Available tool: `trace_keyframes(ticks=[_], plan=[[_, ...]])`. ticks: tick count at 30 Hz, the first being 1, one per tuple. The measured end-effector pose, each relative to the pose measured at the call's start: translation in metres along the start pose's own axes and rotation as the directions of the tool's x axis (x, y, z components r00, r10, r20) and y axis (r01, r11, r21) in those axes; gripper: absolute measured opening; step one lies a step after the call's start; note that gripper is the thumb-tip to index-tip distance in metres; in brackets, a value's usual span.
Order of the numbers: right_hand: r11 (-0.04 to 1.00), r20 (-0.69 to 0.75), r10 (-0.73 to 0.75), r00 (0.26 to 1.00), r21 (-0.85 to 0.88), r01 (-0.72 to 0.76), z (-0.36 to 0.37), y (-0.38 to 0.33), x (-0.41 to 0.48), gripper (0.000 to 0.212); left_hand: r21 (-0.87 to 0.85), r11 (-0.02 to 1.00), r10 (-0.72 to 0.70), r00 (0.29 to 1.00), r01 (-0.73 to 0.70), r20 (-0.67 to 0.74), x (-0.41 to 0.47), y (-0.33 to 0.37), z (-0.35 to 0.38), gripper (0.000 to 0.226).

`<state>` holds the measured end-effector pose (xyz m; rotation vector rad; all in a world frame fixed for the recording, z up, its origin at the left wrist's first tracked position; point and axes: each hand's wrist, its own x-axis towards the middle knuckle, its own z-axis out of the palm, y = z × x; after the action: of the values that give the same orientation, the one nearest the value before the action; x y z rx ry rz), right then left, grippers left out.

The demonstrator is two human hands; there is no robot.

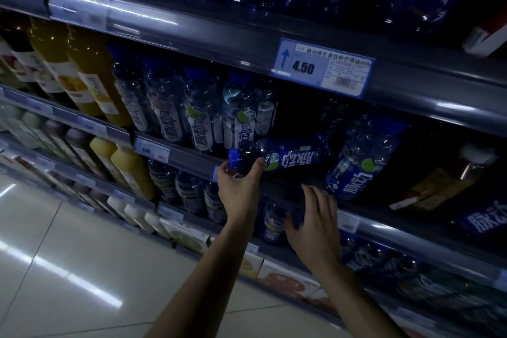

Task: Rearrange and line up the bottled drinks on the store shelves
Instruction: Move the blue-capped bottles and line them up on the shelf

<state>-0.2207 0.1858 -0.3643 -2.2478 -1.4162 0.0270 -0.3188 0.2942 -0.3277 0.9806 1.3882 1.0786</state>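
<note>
Right hand [315,217] hangs loose-fingered at the shelf [192,159] edge, holding nothing; it may brush a bottle below, hard to say in this gloom. Left hand [241,181] grips the neck of a blue bottle [293,156] just under the cap, and the bottle lies sideways on the shelf. Just right of it, a second blue bottle [359,164] leans. Back left, white-labelled bottles [203,121] stand upright in a row.
</note>
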Motion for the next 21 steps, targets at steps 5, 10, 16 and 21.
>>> trace_keyframes(ticks=[5, 10, 16, 21], plan=[[1.0, 0.048, 0.002, 0.999, 0.016, -0.003, -0.004, -0.001, -0.001, 0.072, -0.056, 0.998, -0.035, 0.999, 0.035, -0.006, -0.001, 0.005, 0.008, 0.06], [1.0, 0.086, -0.017, 0.996, 0.011, 0.016, -0.01, -0.002, -0.003, 0.073, -0.109, 0.992, -0.064, 0.997, 0.06, -0.042, -0.002, 0.007, 0.014, 0.063], [0.999, 0.115, -0.011, 0.993, 0.033, 0.007, -0.016, -0.003, -0.004, 0.078, -0.156, 0.986, -0.075, 0.994, 0.062, -0.079, -0.013, 0.008, 0.021, 0.071], [1.0, 0.121, -0.014, 0.993, 0.016, 0.012, -0.016, 0.0, -0.004, 0.076, -0.226, 0.973, -0.066, 0.997, 0.053, -0.051, -0.016, 0.017, 0.026, 0.09]])
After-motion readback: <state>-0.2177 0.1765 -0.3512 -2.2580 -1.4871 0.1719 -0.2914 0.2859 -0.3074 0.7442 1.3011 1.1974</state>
